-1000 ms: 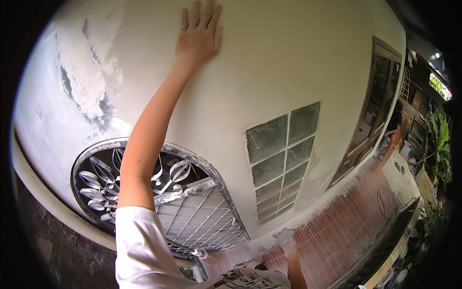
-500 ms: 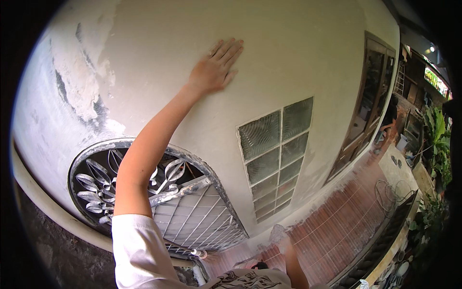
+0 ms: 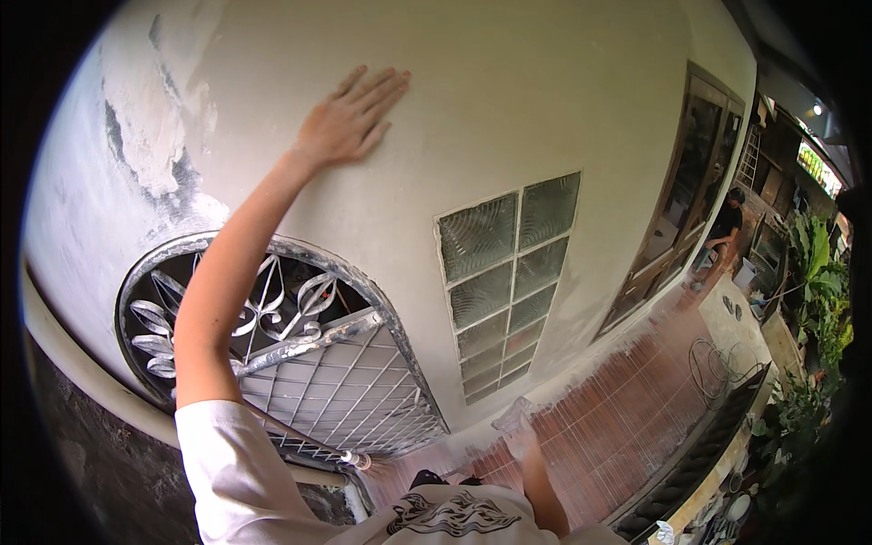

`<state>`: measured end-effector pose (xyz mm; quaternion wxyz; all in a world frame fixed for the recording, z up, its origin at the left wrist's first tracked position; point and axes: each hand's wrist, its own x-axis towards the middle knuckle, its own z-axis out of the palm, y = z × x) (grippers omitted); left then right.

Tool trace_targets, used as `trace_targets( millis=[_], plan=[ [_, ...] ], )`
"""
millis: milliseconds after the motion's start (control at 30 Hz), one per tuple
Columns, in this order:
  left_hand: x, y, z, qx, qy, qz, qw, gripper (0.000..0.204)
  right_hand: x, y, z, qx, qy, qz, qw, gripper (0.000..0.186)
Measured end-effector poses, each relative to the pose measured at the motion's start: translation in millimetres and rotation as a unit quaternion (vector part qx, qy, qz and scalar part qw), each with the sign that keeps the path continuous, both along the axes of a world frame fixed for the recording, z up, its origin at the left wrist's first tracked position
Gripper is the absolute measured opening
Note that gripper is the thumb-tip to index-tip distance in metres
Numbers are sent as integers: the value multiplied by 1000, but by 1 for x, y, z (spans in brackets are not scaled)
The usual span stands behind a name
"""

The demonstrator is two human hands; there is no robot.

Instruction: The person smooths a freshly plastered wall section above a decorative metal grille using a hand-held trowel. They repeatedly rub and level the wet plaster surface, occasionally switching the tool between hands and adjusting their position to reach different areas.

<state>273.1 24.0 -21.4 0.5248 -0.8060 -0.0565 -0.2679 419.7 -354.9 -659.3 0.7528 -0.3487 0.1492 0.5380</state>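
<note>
My left hand (image 3: 350, 118) lies flat, palm side toward the cream plastered wall (image 3: 472, 109), its fingers stretched out and slightly apart. Nothing shows between those fingers. Dust whitens the fingertips. Low down near my body, my right hand (image 3: 525, 445) grips a pale greyish, flat, crumpled piece (image 3: 513, 416), whose kind I cannot make out. Below my raised left arm is an arched opening with a metal grille gate (image 3: 336, 368) of leaf-shaped scrolls and crossed bars. To the right of it, a glass block window (image 3: 509, 282) is set into the wall.
Rough grey and white patches (image 3: 145, 136) mark the wall at left. A wood-framed door (image 3: 677, 200) stands farther along. Beyond it sits a person (image 3: 727, 222) in dark clothes. Dusty red floor tiles (image 3: 618, 409) run below, with a coiled hose (image 3: 713, 363) and plants (image 3: 817, 282) at right.
My left hand has moved left along the wall. The view has shifted a little, and the person at the far right shows more fully. My right hand keeps the pale piece.
</note>
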Motion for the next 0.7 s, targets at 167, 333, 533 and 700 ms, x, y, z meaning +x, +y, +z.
trace_targets(
  millis=[167,333,533,700],
  plan=[
    [-84,-7,81,112,-107,1,988,55,15,34,18,88,-134,27,987,40],
    [-145,-23,106,2,-236,72,969,58,47,119,140,166,-258,-24,952,33],
    [-144,-17,100,5,-272,21,962,58,53,191,370,101,-733,-150,656,31],
    [-146,-18,100,-1,-285,38,958,59,43,249,507,150,-861,-302,380,38]
  ],
)
